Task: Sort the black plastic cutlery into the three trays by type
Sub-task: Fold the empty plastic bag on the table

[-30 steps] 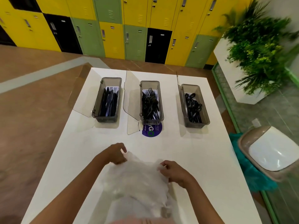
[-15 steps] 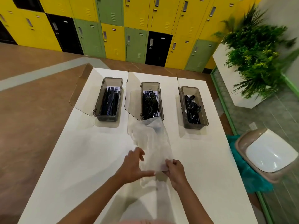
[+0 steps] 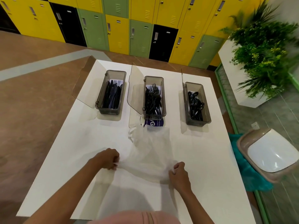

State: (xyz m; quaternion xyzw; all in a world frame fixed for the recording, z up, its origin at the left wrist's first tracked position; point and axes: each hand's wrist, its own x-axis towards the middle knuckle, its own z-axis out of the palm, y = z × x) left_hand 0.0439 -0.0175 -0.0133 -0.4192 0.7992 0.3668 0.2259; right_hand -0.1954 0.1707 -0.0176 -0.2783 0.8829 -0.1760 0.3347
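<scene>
Three smoky-grey trays with raised clear lids stand in a row at the far side of the white table point(image 3: 64, 151). The left tray point(image 3: 111, 92) holds black knives, the middle tray point(image 3: 154, 97) black forks, the right tray point(image 3: 197, 104) black spoons. A thin clear plastic bag point(image 3: 148, 152) lies spread flat on the table in front of the middle tray. My left hand point(image 3: 107, 159) pinches the bag's near left corner. My right hand point(image 3: 178, 172) pinches its near right corner. No loose cutlery shows on the table.
A purple round sticker point(image 3: 155, 122) lies on the table below the middle tray, partly under the bag. A beige bin with a white swing lid point(image 3: 271, 154) stands right of the table over a teal bag. Lockers line the back wall; a planter stands at far right.
The crumpled bag has been pulled out flat on the table. My hands moved apart from the bag's middle to its two near corners.
</scene>
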